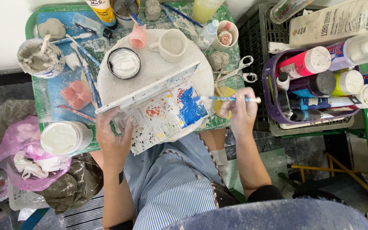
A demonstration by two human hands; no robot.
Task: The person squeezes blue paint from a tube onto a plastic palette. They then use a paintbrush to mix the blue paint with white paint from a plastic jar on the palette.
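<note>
I am holding a white paint palette (pixel 160 111) in my left hand (pixel 113 136), the grip closed on its near left corner with the thumb lying over the mixing wells, and it is hanging tilted over the near edge of the green surface (pixel 35 21), above my striped lap. My right hand (pixel 242 113) is pinching a slim blue paintbrush (pixel 231 99), the grip closed around its handle, and the brush is lying level with its tip reaching left onto the big blue smear on the right side of the palette. Just behind the palette, a round white board (pixel 154 68) is carrying an unpainted clay mug (pixel 171 44), a small pink piece (pixel 138 37) and a black-rimmed pot of white paint (pixel 124 63). Scissors (pixel 240 71) are lying just beyond my right hand, and a purple basket (pixel 273 106) of paint bottles is standing to the right. An open jar of white paint (pixel 64 137) is sitting left of my left hand, near a pink plastic bag (pixel 18 149).
</note>
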